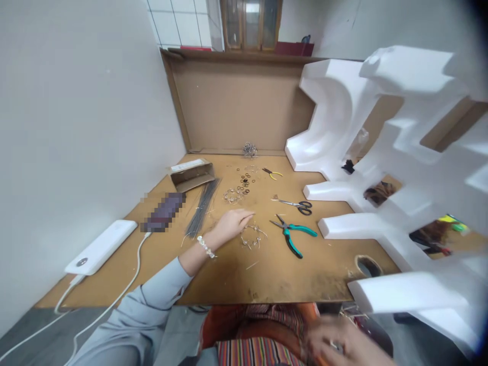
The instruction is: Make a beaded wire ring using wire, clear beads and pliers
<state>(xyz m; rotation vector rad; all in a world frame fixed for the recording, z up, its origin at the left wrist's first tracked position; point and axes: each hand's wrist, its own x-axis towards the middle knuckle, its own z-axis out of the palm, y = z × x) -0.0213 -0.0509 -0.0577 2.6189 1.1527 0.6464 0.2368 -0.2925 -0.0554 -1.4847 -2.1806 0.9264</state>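
My left hand (235,223) reaches over the brown work surface, a beaded bracelet (206,247) on its wrist. Its fingers are pressed together, and anything between them is too small to make out. Just beneath lies a ring of wire with clear beads (252,237), partly covered by the hand. A second beaded wire ring (233,196) is a little farther back. My right hand (335,339) is off the surface, low at the right by the lap; motion smears its fingers. Teal-handled pliers (293,232) rest right of the nearer ring, jaws apart.
Scissors (297,204), yellow-handled pliers (272,174), and dark small rings (246,182) lie farther back. Left are straight wires (202,211), a cardboard box (192,176), a blurred-out phone (163,212) and a white power bank (102,246) with cables. White foam packaging (343,226) borders the right.
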